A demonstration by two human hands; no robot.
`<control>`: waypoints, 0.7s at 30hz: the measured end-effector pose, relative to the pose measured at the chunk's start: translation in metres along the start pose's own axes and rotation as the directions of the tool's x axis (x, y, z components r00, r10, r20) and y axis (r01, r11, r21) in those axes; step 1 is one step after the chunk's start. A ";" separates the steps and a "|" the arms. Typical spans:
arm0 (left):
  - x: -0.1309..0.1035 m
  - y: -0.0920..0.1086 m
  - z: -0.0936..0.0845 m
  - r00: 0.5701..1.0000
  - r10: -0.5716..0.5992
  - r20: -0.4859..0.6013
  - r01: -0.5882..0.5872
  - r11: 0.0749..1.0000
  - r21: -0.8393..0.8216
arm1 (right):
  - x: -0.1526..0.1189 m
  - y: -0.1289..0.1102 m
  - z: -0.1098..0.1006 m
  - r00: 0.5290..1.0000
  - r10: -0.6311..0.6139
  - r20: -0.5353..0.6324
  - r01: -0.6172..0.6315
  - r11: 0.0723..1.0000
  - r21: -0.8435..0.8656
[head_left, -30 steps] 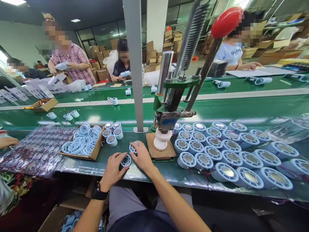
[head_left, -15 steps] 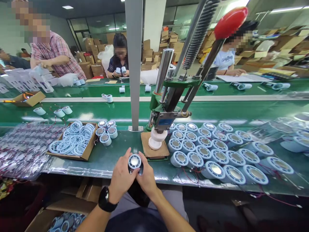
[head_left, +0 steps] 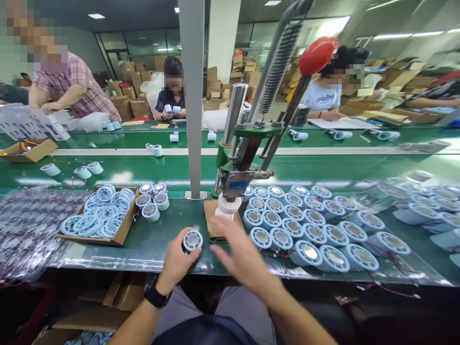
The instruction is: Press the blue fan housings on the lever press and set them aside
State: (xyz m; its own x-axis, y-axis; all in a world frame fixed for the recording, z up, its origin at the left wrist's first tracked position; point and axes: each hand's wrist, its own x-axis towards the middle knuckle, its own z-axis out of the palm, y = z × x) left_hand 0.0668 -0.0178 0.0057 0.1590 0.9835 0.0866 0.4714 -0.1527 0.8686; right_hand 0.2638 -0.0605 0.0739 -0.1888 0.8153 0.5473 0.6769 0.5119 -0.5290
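Observation:
My left hand (head_left: 177, 258) grips a light-blue cylindrical housing (head_left: 192, 240) with a ribbed ring and a silver disc on top, held upright near the bench's front edge. My right hand (head_left: 239, 249) is off it, fingers apart and slightly blurred, in front of the hand press (head_left: 237, 179). Nothing shows in that hand. Its fingers overlap the view of the white press head (head_left: 229, 205) and the cardboard-covered base (head_left: 212, 215); whether they touch it I cannot tell. Many similar housings (head_left: 292, 227) stand in rows right of the press.
A carton (head_left: 124, 229) of light-blue rings sits left, with several housings (head_left: 151, 212) beside it. Bagged parts (head_left: 32, 225) cover the far left. A grey post (head_left: 194, 105) rises behind the bench. The press lever has a red knob (head_left: 318, 55). Co-workers sit or stand across the green conveyor (head_left: 161, 175).
My right hand has let go of the housing and moved right toward the press. My left hand keeps hold of it alone. The camera view has shifted slightly.

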 end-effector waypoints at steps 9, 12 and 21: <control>0.083 0.058 0.026 0.981 0.157 0.115 -0.125 0.961 -0.247 | 0.228 -0.014 -0.191 0.740 -0.055 -0.670 0.033 0.998 -0.046; 0.093 0.065 0.052 0.957 0.219 0.191 -0.138 0.922 -0.362 | 0.248 0.004 -0.179 0.758 0.018 -0.652 0.056 0.994 0.092; 0.086 0.046 0.047 0.948 0.252 0.194 -0.193 0.941 -0.279 | 0.204 -0.020 -0.188 0.758 0.005 -0.653 0.117 0.983 0.143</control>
State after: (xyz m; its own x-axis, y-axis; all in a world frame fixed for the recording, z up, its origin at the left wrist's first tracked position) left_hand 0.1428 0.0550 0.0300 0.4376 0.8751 0.2068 0.1710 -0.3068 0.9363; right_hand 0.3457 0.0445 0.3180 0.3244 0.4435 0.8355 0.5412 0.6374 -0.5484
